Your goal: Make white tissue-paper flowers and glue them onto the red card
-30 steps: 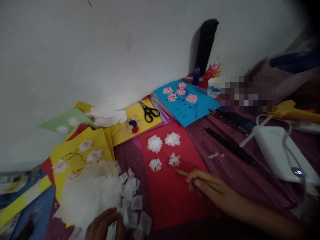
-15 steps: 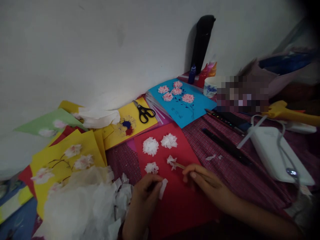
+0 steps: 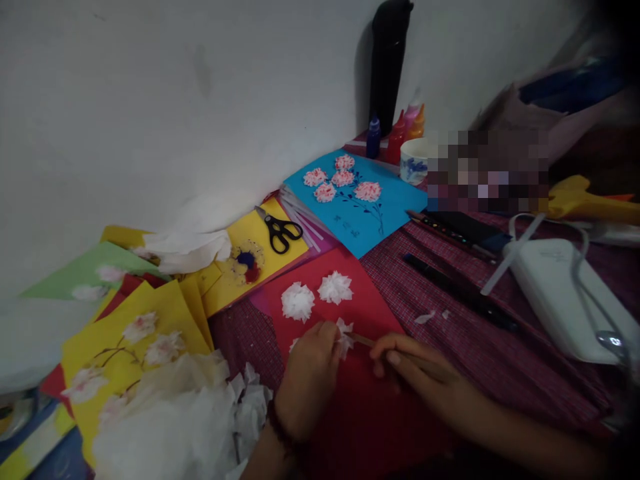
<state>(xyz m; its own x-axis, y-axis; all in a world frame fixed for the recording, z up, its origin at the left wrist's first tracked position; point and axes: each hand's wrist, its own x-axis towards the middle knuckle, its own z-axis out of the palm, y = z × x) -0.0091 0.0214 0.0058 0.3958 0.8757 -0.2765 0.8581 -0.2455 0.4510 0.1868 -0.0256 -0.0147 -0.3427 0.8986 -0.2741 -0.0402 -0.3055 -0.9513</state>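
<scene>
A red sheet of paper (image 3: 370, 413) lies before me with white tissue-paper flowers on it. Two full flowers (image 3: 297, 301) are at its top, and a third is mostly hidden by my left hand. My left hand (image 3: 311, 373) has its fingers pinched at the edge of a smaller tissue flower (image 3: 345, 340); the tissue piece it carried merges with that flower from here. My right hand (image 3: 420, 370) grips a thin wooden stick (image 3: 363, 340), whose tip touches the same small flower from the right.
Loose tissue sheets (image 3: 165, 420) and cut pieces (image 3: 253, 400) heap at left. Beyond are yellow cards (image 3: 135, 360), scissors (image 3: 280, 230) and a blue flower card (image 3: 320, 220). Paint bottles (image 3: 373, 137) and a cup (image 3: 414, 162) stand behind. Pens (image 3: 460, 293) and a white power bank (image 3: 565, 300) lie right.
My left hand has moved up and right, bringing the tissue piece to the small flower and covering the flower on the left. The stick stays at the small flower. The view has shifted slightly.
</scene>
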